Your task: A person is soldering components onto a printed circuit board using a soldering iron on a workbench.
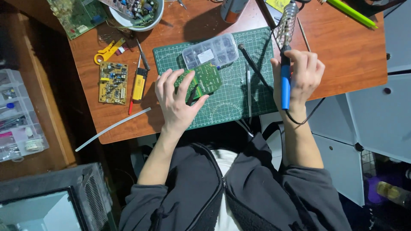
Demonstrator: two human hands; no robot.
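Green circuit board (201,81): lies on the green cutting mat (227,102), mid-table, held down by the left hand (175,102), fingers (185,85) spread over its near edge. Judged light, stiff, fragile; best held by its bare edges, not its parts.

Soldering iron (285,83): blue handle gripped upright in the right hand (299,77), fingers closed around it, tip toward the coiled metal stand (287,25); cord trails off the table's near edge.

Clear parts box (210,51): touching the board's far side.

Tweezers (248,85): on the mat, between board and iron.

Yellow circuit board (113,82), yellow tool (139,83): left of the mat, well apart.

Table (351,55): open wood to the right; near edge close.
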